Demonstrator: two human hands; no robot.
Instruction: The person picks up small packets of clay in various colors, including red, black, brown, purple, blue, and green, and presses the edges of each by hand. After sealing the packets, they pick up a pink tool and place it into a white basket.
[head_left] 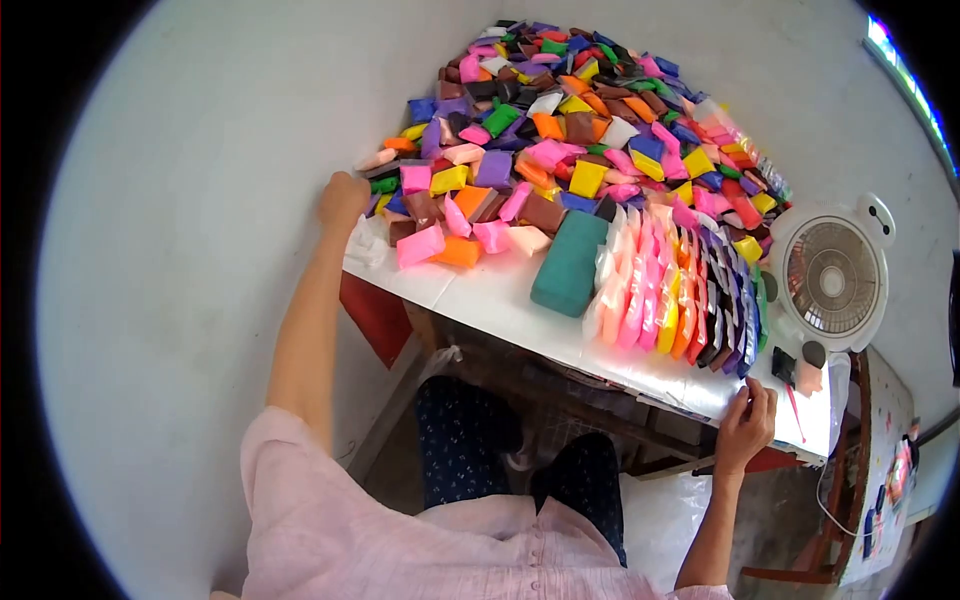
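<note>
My left hand point(345, 198) is at the table's left edge, against the wall. Its fingers are hidden from me, and a crumpled clear plastic bag point(370, 242) lies just beside it. At the front edge, my right hand point(748, 428) rests with bent fingers and a small gap between thumb and forefinger; I see nothing in it. Just beyond it stands a row of clear-wrapped colored packets point(672, 290), sorted by color. A green block point(572, 262) sits against the row's left end. Behind spreads a big heap of small colorful soft packets point(588, 178).
A white fan point(832, 265) stands at the table's right. Near it are a small black item point(783, 366) and a thin red tool point(796, 415). The white tabletop point(490, 308) borders the wall. A second table point(880, 480) stands lower right.
</note>
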